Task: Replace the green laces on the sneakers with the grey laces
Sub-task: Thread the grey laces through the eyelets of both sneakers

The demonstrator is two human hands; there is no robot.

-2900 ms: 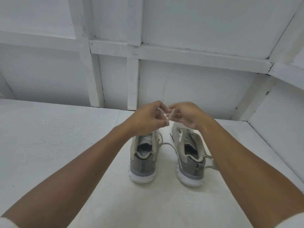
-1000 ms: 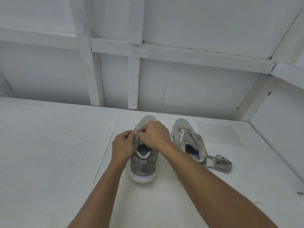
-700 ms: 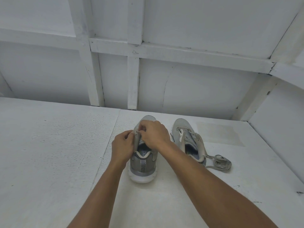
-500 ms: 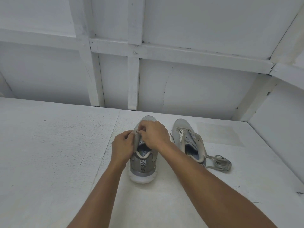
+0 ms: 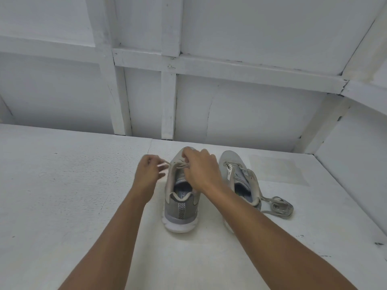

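Reaching forward, left hand [image 5: 148, 175] and right hand [image 5: 201, 173] pinch a sneaker lace [image 5: 178, 164].

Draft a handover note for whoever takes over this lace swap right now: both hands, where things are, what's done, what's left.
Left hand: blurred, beside the left sneaker; a pale lace strand runs to its fingers, grip unclear.
Right hand: fingers curled on that lace over the eyelets.
Right sneaker: alongside, a bunched lace on the table by its heel.
Done: left sneaker looks laced near the top. Left: finish it, then the right sneaker. Green versus grey is hard to tell here.
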